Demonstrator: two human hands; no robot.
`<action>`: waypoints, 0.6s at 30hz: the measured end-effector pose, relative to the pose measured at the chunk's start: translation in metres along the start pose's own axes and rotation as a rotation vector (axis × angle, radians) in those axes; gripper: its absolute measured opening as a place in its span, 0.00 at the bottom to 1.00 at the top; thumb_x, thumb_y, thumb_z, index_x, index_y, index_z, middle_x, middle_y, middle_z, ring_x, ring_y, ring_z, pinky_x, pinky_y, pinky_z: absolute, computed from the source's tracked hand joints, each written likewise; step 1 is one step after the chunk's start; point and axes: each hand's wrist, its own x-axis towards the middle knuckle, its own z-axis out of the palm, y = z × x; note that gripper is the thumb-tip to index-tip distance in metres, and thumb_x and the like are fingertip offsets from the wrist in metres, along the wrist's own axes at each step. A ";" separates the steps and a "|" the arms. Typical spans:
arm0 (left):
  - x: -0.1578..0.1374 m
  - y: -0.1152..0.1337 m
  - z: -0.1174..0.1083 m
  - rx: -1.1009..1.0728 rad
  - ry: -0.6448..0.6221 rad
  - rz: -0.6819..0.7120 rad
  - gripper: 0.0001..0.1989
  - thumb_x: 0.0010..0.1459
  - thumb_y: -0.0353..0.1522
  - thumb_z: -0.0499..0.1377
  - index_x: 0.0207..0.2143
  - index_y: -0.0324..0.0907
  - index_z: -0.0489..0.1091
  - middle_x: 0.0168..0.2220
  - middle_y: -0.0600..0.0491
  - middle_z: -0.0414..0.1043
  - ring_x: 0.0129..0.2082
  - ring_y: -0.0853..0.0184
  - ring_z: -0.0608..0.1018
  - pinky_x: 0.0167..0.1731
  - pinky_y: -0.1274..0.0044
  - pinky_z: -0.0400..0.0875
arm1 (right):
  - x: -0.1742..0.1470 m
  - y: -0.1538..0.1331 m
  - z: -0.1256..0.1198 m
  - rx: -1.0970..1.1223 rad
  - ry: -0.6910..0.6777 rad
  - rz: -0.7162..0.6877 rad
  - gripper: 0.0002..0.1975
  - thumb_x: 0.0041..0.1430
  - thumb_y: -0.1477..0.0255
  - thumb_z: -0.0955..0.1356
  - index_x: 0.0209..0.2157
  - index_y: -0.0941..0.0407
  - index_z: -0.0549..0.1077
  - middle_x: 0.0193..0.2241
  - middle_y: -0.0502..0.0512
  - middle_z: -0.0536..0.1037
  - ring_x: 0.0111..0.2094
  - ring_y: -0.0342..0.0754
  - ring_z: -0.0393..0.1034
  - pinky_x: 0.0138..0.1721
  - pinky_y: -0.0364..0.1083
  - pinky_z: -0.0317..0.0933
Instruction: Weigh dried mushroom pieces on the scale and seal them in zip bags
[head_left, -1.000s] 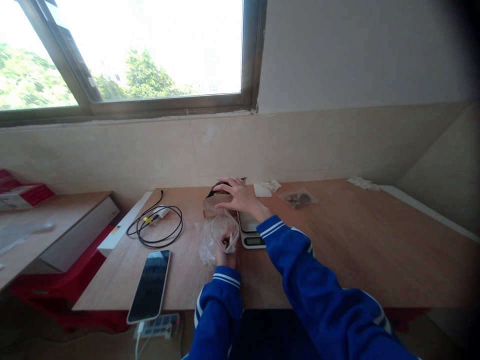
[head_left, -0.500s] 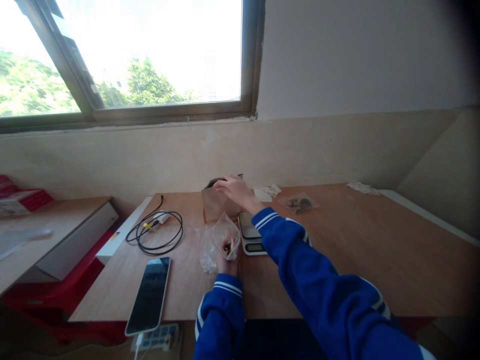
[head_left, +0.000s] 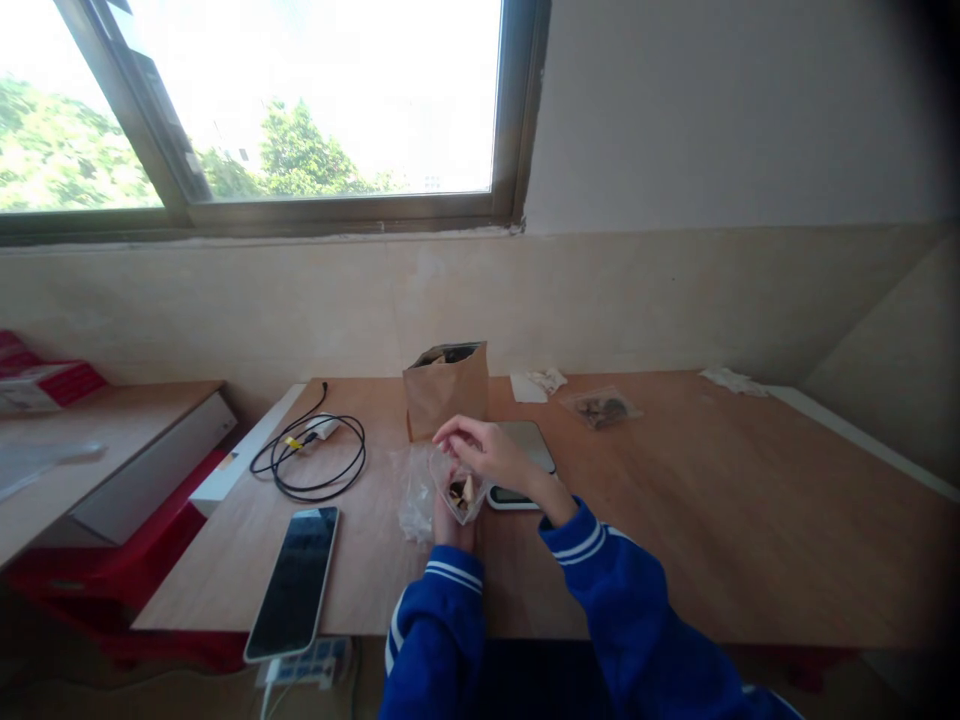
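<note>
My left hand is closed around a small clear plastic bag, holding it upright with its mouth open. Dark and pale dried pieces lie inside; their kind is too small to tell. Over the bag's mouth, my right hand has its fingers bent and drawn together, and whatever they hold is hidden. Just behind stands an open brown paper bag with some pale contents showing at the top. A kitchen scale sits right of the plastic bag, partly covered by my right hand and wrist.
Crumpled clear plastic lies left of my left hand. Farther left are a coiled black cable and a phone at the front edge. A flat bag with dark pieces and white paper lie at the back.
My right hand has come out of the brown paper bag's mouth and moved down toward me, over the clear plastic bag. My left hand still holds that bag in about the same place.
</note>
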 end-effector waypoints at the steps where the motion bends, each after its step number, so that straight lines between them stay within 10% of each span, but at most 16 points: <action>1: 0.000 0.000 0.000 -0.013 -0.021 0.010 0.11 0.57 0.33 0.58 0.41 0.39 0.74 0.37 0.48 0.76 0.41 0.62 0.78 0.40 0.75 0.74 | -0.007 -0.002 -0.001 -0.005 -0.093 0.015 0.11 0.62 0.77 0.59 0.40 0.57 0.71 0.35 0.53 0.76 0.35 0.44 0.71 0.39 0.43 0.64; 7: 0.000 -0.002 -0.007 -0.072 -0.042 -0.068 0.13 0.61 0.36 0.54 0.39 0.37 0.75 0.37 0.48 0.77 0.41 0.60 0.79 0.42 0.73 0.73 | -0.026 0.007 0.011 -0.392 -0.359 0.165 0.11 0.57 0.76 0.65 0.41 0.64 0.72 0.42 0.67 0.75 0.46 0.55 0.69 0.48 0.51 0.62; 12: 0.000 0.000 -0.005 -0.102 -0.014 -0.095 0.17 0.62 0.35 0.51 0.35 0.34 0.77 0.35 0.45 0.78 0.44 0.58 0.78 0.47 0.69 0.71 | -0.036 0.033 0.039 -0.542 -0.319 0.093 0.27 0.51 0.75 0.69 0.52 0.70 0.66 0.56 0.78 0.63 0.61 0.65 0.52 0.60 0.58 0.51; 18: -0.002 0.002 -0.004 -0.114 -0.004 -0.140 0.18 0.62 0.36 0.51 0.33 0.35 0.76 0.33 0.45 0.78 0.45 0.57 0.77 0.48 0.69 0.71 | -0.036 0.044 0.042 -0.375 -0.256 0.104 0.23 0.46 0.79 0.71 0.47 0.63 0.69 0.51 0.67 0.68 0.56 0.60 0.59 0.58 0.57 0.53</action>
